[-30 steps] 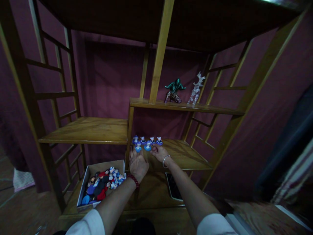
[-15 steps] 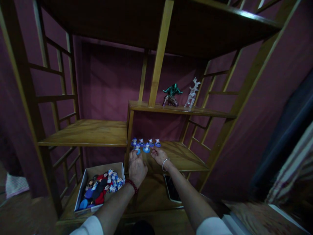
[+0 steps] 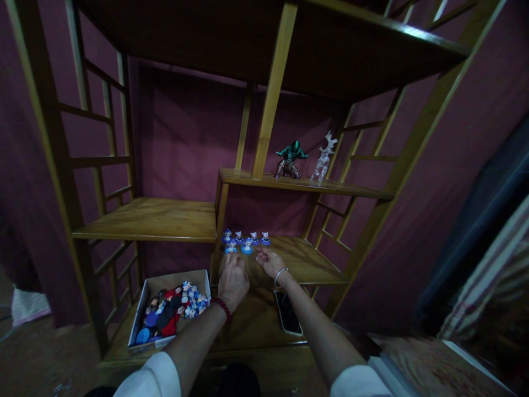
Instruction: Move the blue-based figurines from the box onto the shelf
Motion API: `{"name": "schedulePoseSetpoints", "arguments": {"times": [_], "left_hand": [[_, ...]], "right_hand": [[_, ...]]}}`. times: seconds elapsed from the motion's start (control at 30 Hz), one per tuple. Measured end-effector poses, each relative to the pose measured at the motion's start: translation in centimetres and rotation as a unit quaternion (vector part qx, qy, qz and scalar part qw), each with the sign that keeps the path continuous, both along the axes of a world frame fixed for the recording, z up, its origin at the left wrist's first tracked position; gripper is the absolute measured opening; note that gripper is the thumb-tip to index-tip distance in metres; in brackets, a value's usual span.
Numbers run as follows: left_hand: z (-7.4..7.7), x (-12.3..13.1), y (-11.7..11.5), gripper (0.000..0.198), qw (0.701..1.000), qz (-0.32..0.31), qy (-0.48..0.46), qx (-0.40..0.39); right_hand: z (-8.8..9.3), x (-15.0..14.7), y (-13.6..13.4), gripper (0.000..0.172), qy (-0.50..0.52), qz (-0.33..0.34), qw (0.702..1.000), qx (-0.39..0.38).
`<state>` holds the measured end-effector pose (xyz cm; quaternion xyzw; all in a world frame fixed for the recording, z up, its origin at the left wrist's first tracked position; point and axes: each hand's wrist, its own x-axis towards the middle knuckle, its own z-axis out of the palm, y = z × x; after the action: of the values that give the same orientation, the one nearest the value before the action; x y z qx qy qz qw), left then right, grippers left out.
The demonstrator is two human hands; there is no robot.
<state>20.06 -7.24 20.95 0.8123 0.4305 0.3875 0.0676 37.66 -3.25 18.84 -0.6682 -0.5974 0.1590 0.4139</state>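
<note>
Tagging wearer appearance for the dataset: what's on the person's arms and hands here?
Both forearms are bare, with white sleeves pushed up near the elbows. The left hand has a bracelet of dark red beads at the wrist. The right hand has a thin silver bangle at the wrist. No gloves; any rings are too small to tell.

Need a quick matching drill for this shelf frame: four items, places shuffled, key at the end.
Items:
1. green figurine
2. blue-based figures
3. box of figures
4. phone

Places:
A. bottom board, left
B. upper right shelf, beside a clear figurine
C. bottom board, under the right arm
D. shelf just beyond both hands

Pairs: 1-B, 2-D, 3-A, 4-C
</note>
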Motion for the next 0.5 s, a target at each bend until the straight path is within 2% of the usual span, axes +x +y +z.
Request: {"name": "schedulePoseSetpoints", "arguments": {"times": [0.3, 0.5], "left_hand": [[0.2, 0.1, 0.0, 0.024, 0.999, 0.017, 0.024, -0.034], [0.1, 0.2, 0.1, 0.023, 0.997, 0.041, 0.036, -0.047]], "right_hand": [[0.7, -0.4, -0.6, 0.031, -0.044, -0.004, 0.999, 0.003], [1.1, -0.7, -1.3, 0.025, -0.071, -0.014, 0.997, 0.013]]}}
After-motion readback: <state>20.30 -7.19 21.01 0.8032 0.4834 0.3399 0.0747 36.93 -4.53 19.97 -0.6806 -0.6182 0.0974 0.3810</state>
